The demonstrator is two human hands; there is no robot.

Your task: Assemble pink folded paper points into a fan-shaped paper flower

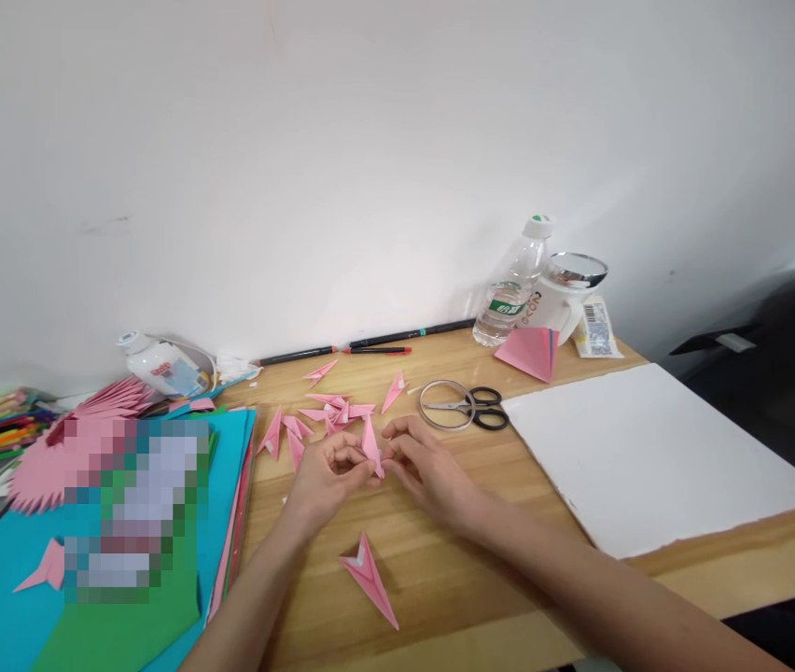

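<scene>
Between my two hands is a small folded pink paper piece (370, 446), its pointed end upward. My left hand (331, 474) pinches its lower left side between thumb and fingers. My right hand (429, 467) is closed at its right edge, thumb and fingertips against the paper. Behind my hands lies a loose group of similar pink folded pieces (338, 411). Nearer to me, another pink folded piece (373, 574) rests alone on the wooden table (467, 597).
Black-handled scissors (485, 408) and a tape ring (425, 411) lie right of centre. A white board (663, 457) covers the right side. A water bottle (509, 289) and mug (558, 299) stand behind. Coloured paper (230, 467) and a pink pleated ring (40, 467) occupy the left.
</scene>
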